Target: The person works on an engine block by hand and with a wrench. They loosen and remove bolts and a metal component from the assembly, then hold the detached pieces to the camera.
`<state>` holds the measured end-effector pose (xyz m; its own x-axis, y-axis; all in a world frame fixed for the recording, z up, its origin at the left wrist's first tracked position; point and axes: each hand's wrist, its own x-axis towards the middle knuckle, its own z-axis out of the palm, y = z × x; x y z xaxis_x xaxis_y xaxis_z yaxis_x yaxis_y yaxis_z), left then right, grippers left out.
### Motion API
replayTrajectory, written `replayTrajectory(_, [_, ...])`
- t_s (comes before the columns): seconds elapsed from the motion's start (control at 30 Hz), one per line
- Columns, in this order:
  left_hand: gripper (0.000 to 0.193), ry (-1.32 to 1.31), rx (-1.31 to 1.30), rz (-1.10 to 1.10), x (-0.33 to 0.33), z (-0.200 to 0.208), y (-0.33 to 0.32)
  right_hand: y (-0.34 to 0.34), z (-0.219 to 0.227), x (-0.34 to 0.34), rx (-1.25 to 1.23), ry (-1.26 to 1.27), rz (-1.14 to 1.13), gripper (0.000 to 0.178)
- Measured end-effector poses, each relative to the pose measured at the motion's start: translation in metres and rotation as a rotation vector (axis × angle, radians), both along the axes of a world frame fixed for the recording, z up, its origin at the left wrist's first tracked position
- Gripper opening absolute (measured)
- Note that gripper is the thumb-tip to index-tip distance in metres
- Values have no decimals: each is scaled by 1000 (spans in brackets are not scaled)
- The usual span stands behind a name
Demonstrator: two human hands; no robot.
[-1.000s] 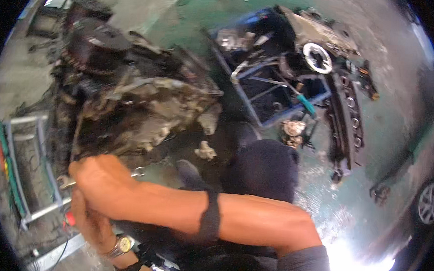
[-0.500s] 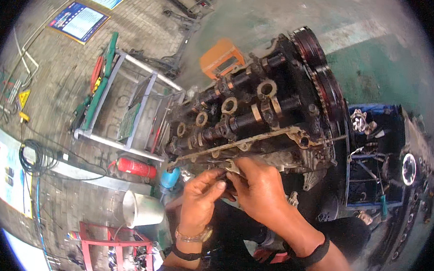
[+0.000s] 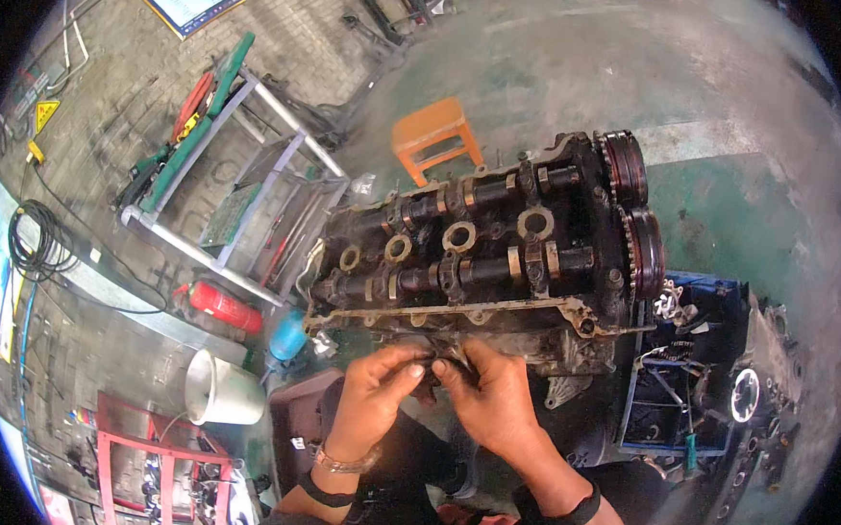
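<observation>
Since half a second ago my view has swung: engine point(image 3: 467, 289) now sits lower, orange stool point(image 3: 435, 129) shows whole behind it; hands are about where they were, together at its near side. Right hand point(image 3: 494, 392) is closed, thumb and fingers pinching a metal piece point(image 3: 454, 349), blurred, kind unclear. Left hand point(image 3: 374, 390) is curled in beside it, thumb tips nearly meeting; can't tell if it grips the piece too. Piece is just in front of the engine's near edge; can't tell if it touches. Edges: engine's long pale rim runs right ahead of my fingers, pulleys point(image 3: 640, 213) at its right end. Room: open floor point(image 3: 734, 176) beyond the engine to the right, tighter left, with rack point(image 3: 290, 110), extinguisher point(image 3: 225, 308), bucket point(image 3: 230, 390) and brown box point(image 3: 310, 415) close together. Blue crate point(image 3: 631, 400) right of the engine, parts inside. Writing: blue-and-white poster point(image 3: 186, 0) on the wall with lines of print, yellow sign point(image 3: 45, 114) at far left, small white label point(image 3: 298, 443) on the box; the sign and label are too small to read.
</observation>
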<state>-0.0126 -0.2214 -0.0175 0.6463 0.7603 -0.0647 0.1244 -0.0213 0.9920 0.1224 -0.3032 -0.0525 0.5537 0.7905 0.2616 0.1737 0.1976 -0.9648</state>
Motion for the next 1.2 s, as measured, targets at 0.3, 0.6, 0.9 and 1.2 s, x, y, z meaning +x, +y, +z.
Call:
replayTrajectory(0.3, [21,2,66,-43,-1,-2,1,-3,5,-1,-109,35,8,22])
replayTrajectory(0.6, [20,-96,72,26,-1,-6,3,3,-13,-9,-68,249,52,17])
replayTrajectory(0.9, [23,-39,131,59,1,-2,1,-1,-10,-7,-58,370,117,17])
replayTrajectory(1.2, [26,-27,202,26,0,3,-3,1,-10,-8,-11,474,124,11])
